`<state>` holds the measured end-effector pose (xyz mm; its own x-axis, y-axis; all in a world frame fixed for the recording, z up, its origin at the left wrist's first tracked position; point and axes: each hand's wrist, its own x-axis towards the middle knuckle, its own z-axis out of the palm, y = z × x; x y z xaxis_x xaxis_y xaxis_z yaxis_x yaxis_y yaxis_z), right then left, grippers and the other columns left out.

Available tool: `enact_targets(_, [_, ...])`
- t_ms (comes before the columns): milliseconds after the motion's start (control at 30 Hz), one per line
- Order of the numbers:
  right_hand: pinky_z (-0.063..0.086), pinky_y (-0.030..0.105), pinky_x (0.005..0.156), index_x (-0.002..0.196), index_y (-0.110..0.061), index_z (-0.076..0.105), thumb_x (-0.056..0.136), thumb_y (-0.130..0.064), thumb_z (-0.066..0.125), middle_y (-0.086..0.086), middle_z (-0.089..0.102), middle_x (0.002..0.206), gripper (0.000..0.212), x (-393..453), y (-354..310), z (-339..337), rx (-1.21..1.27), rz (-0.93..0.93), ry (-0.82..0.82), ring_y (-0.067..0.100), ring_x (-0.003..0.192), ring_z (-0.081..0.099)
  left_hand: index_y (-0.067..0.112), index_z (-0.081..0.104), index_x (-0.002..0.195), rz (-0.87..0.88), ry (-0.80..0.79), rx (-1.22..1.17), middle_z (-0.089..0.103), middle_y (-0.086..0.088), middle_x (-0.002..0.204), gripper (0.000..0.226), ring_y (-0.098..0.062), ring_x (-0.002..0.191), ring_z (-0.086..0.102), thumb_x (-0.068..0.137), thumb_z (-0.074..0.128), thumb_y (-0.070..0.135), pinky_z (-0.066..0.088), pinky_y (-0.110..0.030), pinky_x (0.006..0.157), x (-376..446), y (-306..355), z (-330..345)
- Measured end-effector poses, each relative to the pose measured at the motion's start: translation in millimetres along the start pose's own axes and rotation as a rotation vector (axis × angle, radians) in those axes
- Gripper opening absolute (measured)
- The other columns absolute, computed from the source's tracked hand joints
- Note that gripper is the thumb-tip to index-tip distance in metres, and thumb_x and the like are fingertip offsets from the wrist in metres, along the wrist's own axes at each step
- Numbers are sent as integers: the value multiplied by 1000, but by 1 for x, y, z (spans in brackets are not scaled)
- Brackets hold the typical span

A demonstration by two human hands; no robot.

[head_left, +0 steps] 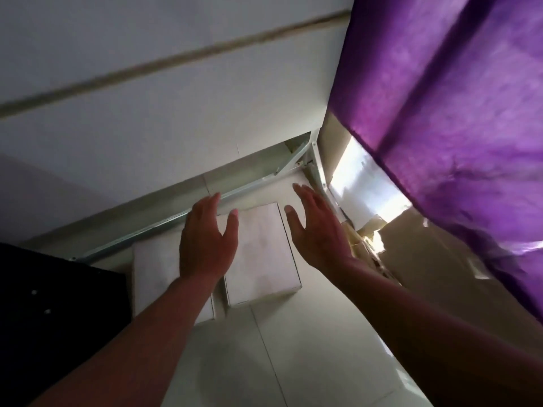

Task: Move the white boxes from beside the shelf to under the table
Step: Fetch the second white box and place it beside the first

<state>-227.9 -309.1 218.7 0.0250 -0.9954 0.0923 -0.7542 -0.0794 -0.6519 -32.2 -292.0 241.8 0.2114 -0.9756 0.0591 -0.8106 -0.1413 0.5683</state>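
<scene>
Two white boxes lie side by side on the pale tiled floor, under the white table's edge. The right white box [264, 254] shows most of its top. The left white box [155, 274] is partly covered by my left forearm. My left hand [205, 242] hovers over the gap between the two boxes, fingers spread, holding nothing. My right hand [317, 230] is just right of the right box, palm turned inward, fingers apart and empty. Whether either hand touches a box is unclear.
The white table top [176, 98] and its metal frame rail [164, 227] run overhead and behind the boxes. A purple cloth [455, 113] hangs at the right. Brown cardboard boxes [426, 274] stand at the right, and a black object [44, 304] at the left.
</scene>
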Motion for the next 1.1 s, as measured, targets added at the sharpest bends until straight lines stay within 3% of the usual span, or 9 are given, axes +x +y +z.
enact_targets(267, [39,40,108,150,-26,36,100,-47,45,0,38,156,55,-8,113,152,-13,30,-15,18,142,34,23,40,146,-120,-17,15,41,-1,152,54,-21,139,38,97,43,47,34,-40,110,-9,-114,156])
enact_targets(500, [32,41,113,155,-26,21,96,-58,43,0,25,162,71,-8,173,223,-18,166,-85,19,146,26,19,27,153,-294,-21,-42,27,-5,160,68,-24,145,28,96,46,50,26,-43,117,-3,-178,224])
enact_targets(633, [28,38,113,157,-20,8,92,-64,47,3,20,163,87,-9,183,241,67,246,-147,23,146,25,10,24,153,-368,-28,-209,31,-11,158,79,-26,143,32,93,57,48,26,-37,116,-2,-192,245])
enact_targets(800, [40,39,100,156,-23,8,91,-69,46,13,45,149,89,-8,185,249,53,288,-173,34,128,48,8,9,155,-359,-3,-375,18,-8,162,88,-16,147,20,92,65,31,10,-13,107,-4,-198,263])
enact_targets(1100, [41,38,87,151,-18,20,92,-64,49,16,56,134,80,-14,183,242,39,301,-197,37,116,54,8,12,155,-364,-20,-388,18,-7,163,87,-17,148,18,91,67,29,13,-24,117,-12,-193,258])
